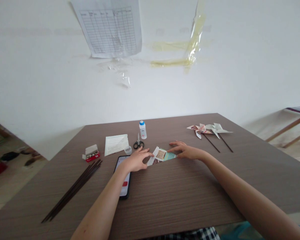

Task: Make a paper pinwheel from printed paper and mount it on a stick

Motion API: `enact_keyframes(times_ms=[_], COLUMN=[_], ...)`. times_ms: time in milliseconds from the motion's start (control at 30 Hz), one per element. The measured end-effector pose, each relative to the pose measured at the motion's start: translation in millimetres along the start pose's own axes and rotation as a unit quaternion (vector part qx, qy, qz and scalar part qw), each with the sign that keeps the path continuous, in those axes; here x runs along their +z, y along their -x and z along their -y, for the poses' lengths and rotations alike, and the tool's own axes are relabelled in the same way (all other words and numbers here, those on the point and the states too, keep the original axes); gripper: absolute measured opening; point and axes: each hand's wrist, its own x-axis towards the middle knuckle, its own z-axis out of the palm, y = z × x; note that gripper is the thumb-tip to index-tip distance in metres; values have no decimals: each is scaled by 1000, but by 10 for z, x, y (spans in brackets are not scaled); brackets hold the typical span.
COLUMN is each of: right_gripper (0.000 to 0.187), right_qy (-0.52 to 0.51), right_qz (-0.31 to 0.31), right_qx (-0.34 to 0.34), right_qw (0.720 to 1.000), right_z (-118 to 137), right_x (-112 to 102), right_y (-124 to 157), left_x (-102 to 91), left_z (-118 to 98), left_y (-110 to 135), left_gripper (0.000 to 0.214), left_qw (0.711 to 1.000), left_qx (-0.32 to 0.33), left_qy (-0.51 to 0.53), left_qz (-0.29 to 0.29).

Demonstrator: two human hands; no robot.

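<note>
A printed piece of paper [162, 155], roughly triangular with its point away from me, lies on the table between my hands. My left hand [138, 160] is at its left corner, thumb and forefinger apart and touching the paper. At the right corner, my right hand [186, 150] rests with spread fingers, a fingertip on the paper. Under my left wrist and forearm is a phone [125, 190], partly covered. Just beyond my left hand are a roll of clear tape [128, 150] and black-handled scissors [138, 144].
A blue-capped bottle [142, 130] stands behind the scissors. To the left lie a white sheet [116, 144], a small red-and-white box [91, 153] and several dark sticks [73, 190]. Two paper pinwheels [207, 130] on sticks lie at the back right. A wall [165, 96] borders the far edge.
</note>
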Motion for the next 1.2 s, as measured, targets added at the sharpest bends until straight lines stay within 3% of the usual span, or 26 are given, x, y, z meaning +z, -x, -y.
enact_keyframes(times_ms=[567, 667, 800, 967, 1200], right_gripper=[78, 73, 54, 38, 47], right_qy=[19, 20, 29, 28, 37], right_qz=[2, -11, -31, -98, -110], right_qx=[14, -7, -2, -4, -3], right_qw=[1000, 1000, 999, 995, 993], right_z=[18, 8, 34, 82, 105], right_x=[9, 19, 69, 202, 253], right_y=[-3, 9, 25, 17, 15], left_x=[-17, -27, -22, -18, -36], left_z=[44, 22, 32, 57, 27], left_y=[0, 17, 30, 38, 56], left_gripper=[80, 78, 75, 72, 73], left_qw=[1000, 1000, 1000, 1000, 1000], left_qx=[11, 9, 6, 8, 4], left_qy=[-8, -7, 1, 9, 9], left_qz=[10, 9, -10, -26, -13])
